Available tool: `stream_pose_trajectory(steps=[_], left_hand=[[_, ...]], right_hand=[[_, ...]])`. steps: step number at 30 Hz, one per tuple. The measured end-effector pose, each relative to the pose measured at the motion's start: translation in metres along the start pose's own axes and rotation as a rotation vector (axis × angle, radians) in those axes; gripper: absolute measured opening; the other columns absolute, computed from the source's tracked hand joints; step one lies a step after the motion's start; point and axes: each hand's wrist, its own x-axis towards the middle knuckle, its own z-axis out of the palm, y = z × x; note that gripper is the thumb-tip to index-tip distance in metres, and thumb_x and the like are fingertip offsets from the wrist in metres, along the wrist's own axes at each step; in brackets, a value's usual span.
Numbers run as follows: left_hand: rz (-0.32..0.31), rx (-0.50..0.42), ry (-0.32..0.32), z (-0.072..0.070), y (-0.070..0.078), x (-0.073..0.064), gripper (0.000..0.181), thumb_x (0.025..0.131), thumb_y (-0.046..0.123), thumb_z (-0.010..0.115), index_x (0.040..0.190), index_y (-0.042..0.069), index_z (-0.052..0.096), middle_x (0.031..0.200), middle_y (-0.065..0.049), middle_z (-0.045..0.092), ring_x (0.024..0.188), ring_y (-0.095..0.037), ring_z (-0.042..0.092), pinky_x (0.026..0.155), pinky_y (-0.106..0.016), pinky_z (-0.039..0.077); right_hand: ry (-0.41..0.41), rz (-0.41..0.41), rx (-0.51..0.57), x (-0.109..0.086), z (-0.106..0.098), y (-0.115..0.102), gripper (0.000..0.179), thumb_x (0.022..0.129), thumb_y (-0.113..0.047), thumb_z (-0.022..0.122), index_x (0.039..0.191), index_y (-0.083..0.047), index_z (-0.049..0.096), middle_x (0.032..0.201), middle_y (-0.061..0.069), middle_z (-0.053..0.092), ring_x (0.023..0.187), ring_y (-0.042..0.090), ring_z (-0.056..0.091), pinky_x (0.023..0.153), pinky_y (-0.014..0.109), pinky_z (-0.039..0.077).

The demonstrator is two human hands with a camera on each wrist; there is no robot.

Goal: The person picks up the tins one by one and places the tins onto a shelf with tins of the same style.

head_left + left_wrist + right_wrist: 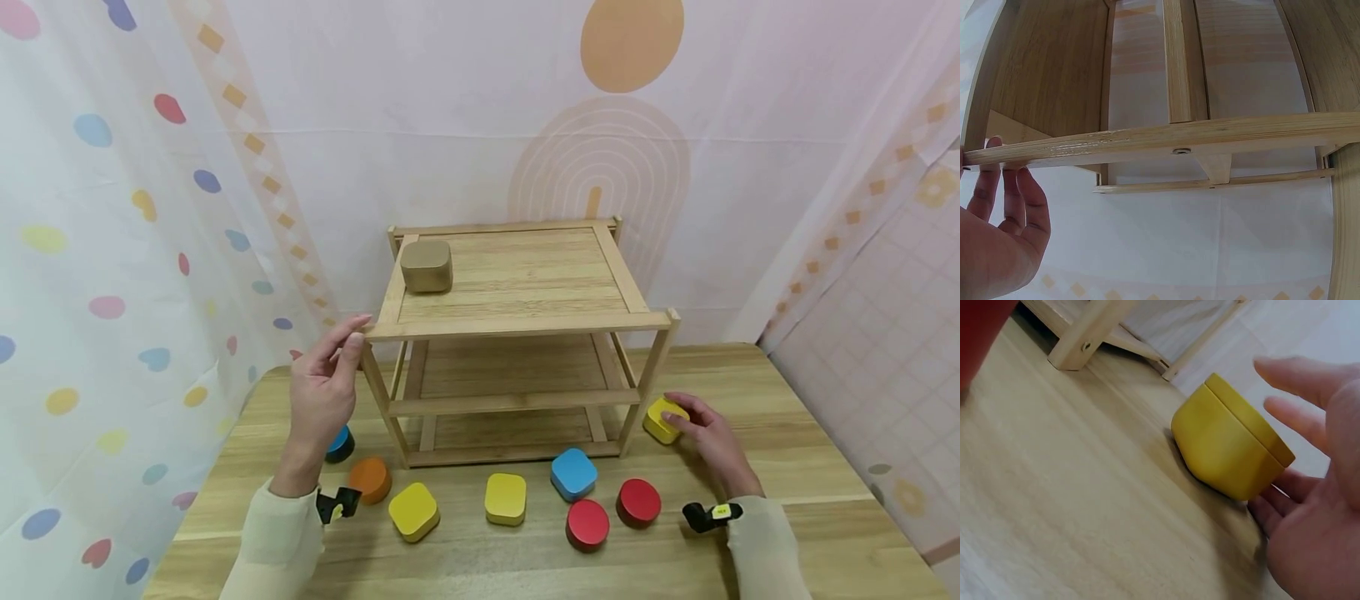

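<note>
My left hand (324, 392) grips the front left corner of a wooden three-tier rack (517, 323). In the left wrist view, fingers (1036, 203) bend behind the rack's post, with the thumb mostly out of frame. Right of the rack, my right hand (712, 437) reaches around a yellow square tin (660, 422) with a lid. The right wrist view shows this tin (1229, 437) standing on the table, thumb and forefinger spread apart from its lid and the lower fingers right beside its wall. A gold rounded tin (427, 267) sits on the rack's top left.
Along the front of the wooden table (525, 567) stand two more yellow tins (414, 512), a light blue tin (573, 474), two red round tins (587, 525) and an orange one (371, 480). A blue round tin (341, 444) is partly hidden behind my left wrist. Patterned curtains (450, 125) hang behind.
</note>
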Motion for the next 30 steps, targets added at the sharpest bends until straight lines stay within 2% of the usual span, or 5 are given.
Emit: stream_pose_trajectory(steps=[5,11,17,25,30], left_hand=[[0.0,0.0,0.0,0.002,-0.001,0.001,0.026,0.099,-0.005,0.053,0.121,-0.007,0.066,0.1,0.006,0.069,0.04,-0.008,0.025,0.038,-0.025,0.02],[0.005,0.001,0.002,0.002,0.001,0.001,0.025,0.098,-0.006,0.053,0.12,-0.008,0.066,0.094,0.006,0.067,0.042,-0.008,0.026,0.039,-0.024,0.022],[0.002,0.011,0.011,0.001,0.003,0.001,0.025,0.099,-0.006,0.053,0.12,-0.009,0.065,0.086,0.008,0.063,0.043,-0.007,0.027,0.04,-0.024,0.022],[0.027,-0.003,0.01,0.0,0.0,-0.001,0.024,0.099,-0.006,0.052,0.119,-0.01,0.065,0.11,0.005,0.069,0.041,-0.007,0.027,0.038,-0.024,0.022],[0.022,-0.008,0.009,0.001,-0.001,-0.001,0.025,0.099,-0.004,0.053,0.119,-0.006,0.067,0.112,0.004,0.069,0.041,-0.007,0.027,0.039,-0.024,0.023]], right_hand=[[-0.096,-0.007,-0.017,0.002,-0.004,0.004,0.065,0.097,-0.039,0.064,0.15,-0.009,0.041,0.155,0.014,0.034,0.12,0.011,0.043,0.093,0.015,0.036],[-0.124,-0.018,0.065,-0.001,-0.004,0.009,0.066,0.096,-0.032,0.066,0.151,-0.006,0.039,0.153,0.016,0.034,0.113,0.001,0.046,0.089,0.01,0.04],[-0.117,-0.012,0.081,-0.003,-0.003,0.01,0.064,0.096,-0.029,0.067,0.15,-0.007,0.041,0.151,0.015,0.035,0.114,0.005,0.046,0.09,0.011,0.039],[-0.099,-0.016,0.026,-0.003,0.0,0.011,0.062,0.095,-0.027,0.068,0.149,-0.009,0.043,0.15,0.014,0.038,0.114,0.008,0.046,0.09,0.011,0.038],[-0.102,-0.04,0.035,-0.003,-0.001,0.013,0.061,0.096,-0.025,0.067,0.149,-0.007,0.043,0.151,0.016,0.037,0.114,0.005,0.046,0.09,0.01,0.038]])
